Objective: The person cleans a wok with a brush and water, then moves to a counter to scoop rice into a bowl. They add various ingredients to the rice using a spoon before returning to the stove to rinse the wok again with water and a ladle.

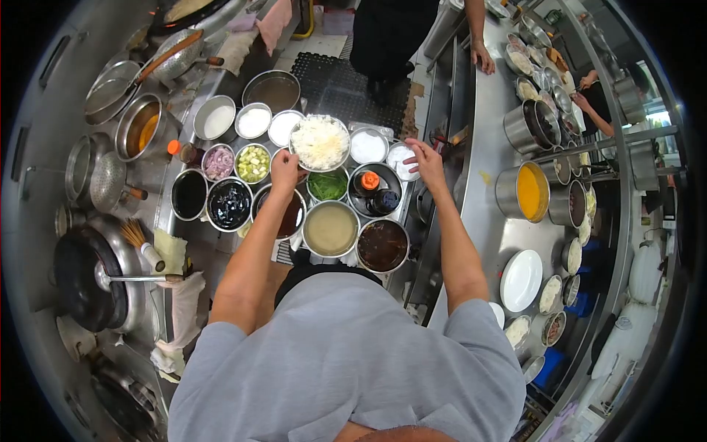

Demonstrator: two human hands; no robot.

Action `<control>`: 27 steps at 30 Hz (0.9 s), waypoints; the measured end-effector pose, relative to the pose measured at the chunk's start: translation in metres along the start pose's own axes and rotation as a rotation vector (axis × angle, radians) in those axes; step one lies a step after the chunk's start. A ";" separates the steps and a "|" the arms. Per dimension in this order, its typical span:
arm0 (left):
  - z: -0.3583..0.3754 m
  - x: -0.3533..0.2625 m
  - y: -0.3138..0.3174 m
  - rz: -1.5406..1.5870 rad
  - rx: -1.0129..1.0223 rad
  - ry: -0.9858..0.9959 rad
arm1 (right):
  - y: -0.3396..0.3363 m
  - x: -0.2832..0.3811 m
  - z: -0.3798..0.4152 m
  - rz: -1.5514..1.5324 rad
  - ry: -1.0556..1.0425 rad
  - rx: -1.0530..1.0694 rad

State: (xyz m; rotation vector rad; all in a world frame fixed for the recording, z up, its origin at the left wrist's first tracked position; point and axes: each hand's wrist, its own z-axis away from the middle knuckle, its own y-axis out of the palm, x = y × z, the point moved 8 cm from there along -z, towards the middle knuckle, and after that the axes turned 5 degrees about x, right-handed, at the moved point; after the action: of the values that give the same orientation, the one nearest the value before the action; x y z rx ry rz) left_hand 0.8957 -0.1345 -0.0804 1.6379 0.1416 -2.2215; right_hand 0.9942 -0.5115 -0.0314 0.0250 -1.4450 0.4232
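My left hand (285,174) is at the lower left edge of a bowl of white shredded food (319,142), its fingers curled together. Whether they grip the rim or something small, I cannot make out. My right hand (427,165) has its fingers apart over the edge of a small container of white powder (401,159). Between my hands are a pot of chopped greens (327,185) and a round tray with an orange-capped bottle (369,180). Closer to me stand a pot of cloudy liquid (331,228) and a pot of dark sauce (383,245).
To the left are diced green vegetable (252,163), chopped purple onion (219,162), a wok (88,276) and strainers (110,92). On the right counter stand a yellow-liquid pot (532,191) and a white oval plate (521,280). Another person (390,33) stands ahead.
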 end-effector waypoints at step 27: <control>0.039 -0.009 -0.021 -0.074 -0.077 0.002 | -0.029 -0.102 0.037 -0.747 0.293 -0.105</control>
State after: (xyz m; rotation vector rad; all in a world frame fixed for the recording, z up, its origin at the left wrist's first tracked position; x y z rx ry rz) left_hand 0.8555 -0.1243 -0.0627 1.6181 0.2889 -2.2400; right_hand 0.9613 -0.5757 -0.1178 0.3899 -1.0699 -0.2551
